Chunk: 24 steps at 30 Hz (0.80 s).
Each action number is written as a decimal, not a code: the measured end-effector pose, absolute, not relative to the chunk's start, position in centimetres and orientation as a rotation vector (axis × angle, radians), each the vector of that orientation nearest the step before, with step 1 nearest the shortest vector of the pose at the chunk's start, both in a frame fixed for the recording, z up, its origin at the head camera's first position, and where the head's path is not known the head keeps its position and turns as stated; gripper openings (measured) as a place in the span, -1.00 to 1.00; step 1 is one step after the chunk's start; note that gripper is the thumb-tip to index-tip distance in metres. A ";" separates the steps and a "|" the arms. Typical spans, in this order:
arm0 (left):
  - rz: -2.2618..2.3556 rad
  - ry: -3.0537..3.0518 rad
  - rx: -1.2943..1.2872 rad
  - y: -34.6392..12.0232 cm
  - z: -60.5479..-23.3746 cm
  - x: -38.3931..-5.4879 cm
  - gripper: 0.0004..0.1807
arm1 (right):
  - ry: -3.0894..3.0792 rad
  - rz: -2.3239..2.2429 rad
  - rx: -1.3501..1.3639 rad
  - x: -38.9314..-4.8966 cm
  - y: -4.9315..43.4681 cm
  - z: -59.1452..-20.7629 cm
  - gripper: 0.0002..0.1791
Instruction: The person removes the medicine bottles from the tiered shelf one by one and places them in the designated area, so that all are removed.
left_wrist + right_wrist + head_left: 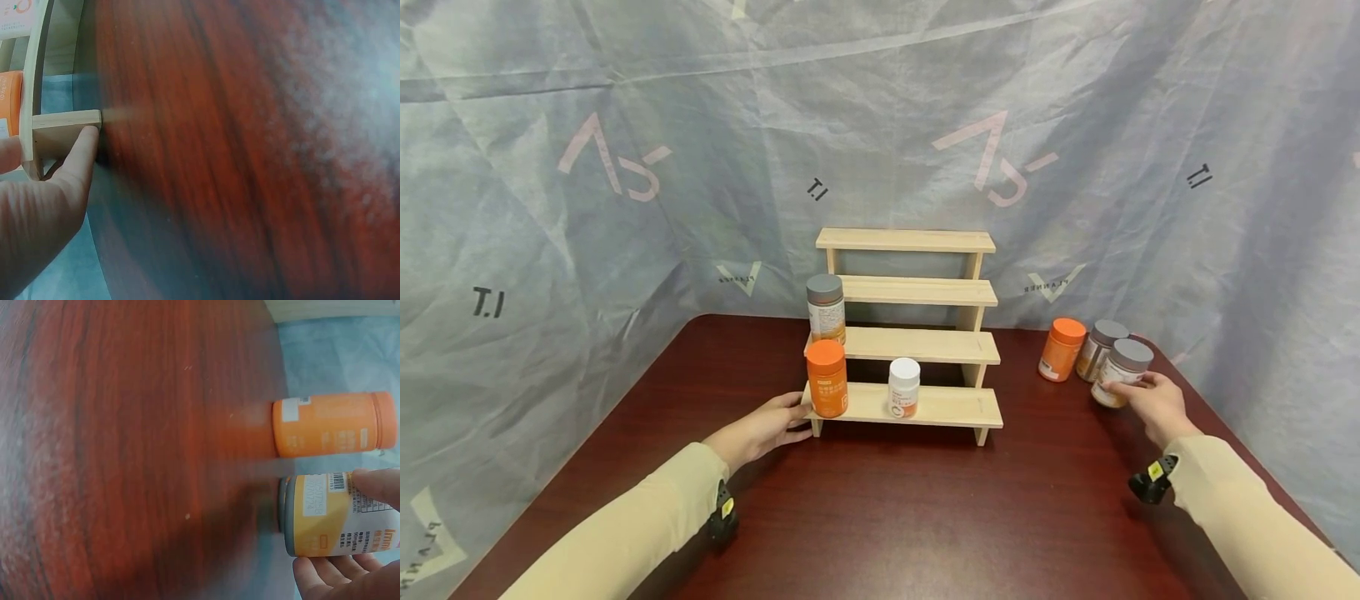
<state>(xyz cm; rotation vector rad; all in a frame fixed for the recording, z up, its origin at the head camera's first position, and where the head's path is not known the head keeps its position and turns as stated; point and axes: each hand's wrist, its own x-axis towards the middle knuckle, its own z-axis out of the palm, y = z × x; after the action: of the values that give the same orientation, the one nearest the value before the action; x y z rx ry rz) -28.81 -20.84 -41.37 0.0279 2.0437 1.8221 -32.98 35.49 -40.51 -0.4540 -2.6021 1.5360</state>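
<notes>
At the left end of a stepped wooden shelf (925,402), my left hand (767,427) grips the lowest step by its edge and leg. In the left wrist view a finger of it lies along the leg (65,128). On the far right my right hand (1159,406) holds a grey-lidded bottle (1127,358) with a white and yellow label, thumb on one side and fingers on the other. Right behind that bottle stands another grey-lidded bottle (1105,337), partly hidden. An orange bottle (325,425) is beside them.
The lowest step carries an orange bottle (827,383) at its left end and a small white-capped bottle (904,387) near its middle. A grey-lidded bottle (826,308) stands on the second step's left end. Grey cloth (880,125) hangs behind the dark red table (910,517).
</notes>
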 end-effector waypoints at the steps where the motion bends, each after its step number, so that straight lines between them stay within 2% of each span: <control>1: 1.825 2.042 0.027 -20.8 -41.4 -28.8 -0.44 | -2.601 1.543 -0.464 -33.0 35.5 -40.5 -0.02; 24: 1.846 2.035 -0.003 -20.7 -41.6 -29.1 -0.45 | -2.584 1.579 -0.545 -33.0 36.2 -41.4 -0.05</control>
<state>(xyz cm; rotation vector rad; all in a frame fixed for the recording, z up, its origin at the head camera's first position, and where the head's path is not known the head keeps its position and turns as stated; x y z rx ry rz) -29.13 -20.70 -41.60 -0.0034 2.0350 1.8456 -33.02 36.22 -41.43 -0.5447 -2.5836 1.5791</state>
